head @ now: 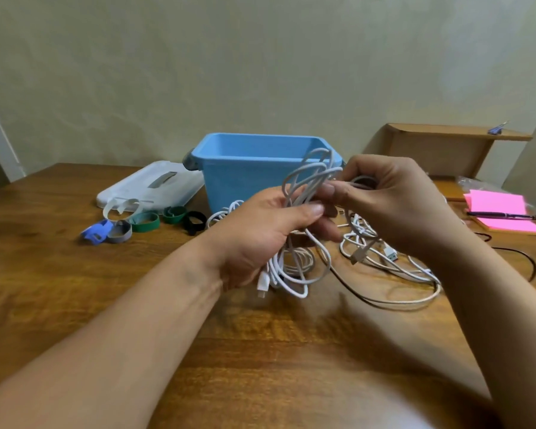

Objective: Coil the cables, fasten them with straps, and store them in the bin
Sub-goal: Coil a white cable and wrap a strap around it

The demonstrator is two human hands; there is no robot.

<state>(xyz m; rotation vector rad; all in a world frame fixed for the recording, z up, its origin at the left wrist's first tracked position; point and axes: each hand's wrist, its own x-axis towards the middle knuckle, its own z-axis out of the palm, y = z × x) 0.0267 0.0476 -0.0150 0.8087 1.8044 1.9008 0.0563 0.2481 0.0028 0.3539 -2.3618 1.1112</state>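
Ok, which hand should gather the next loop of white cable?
Right, probably: the right hand only pinches the coil, just above the loose cable on the table, while the left hand grips it whole.

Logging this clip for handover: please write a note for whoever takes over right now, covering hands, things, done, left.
Left hand grips the half-coiled white cable; right hand pinches a strand of it.
On the table, other cables lie loose under the right hand; straps lie left of the open blue bin.
Done: one coil partly formed, no strap on it.
Left: finish coil, strap it, coil the rest, bin all.
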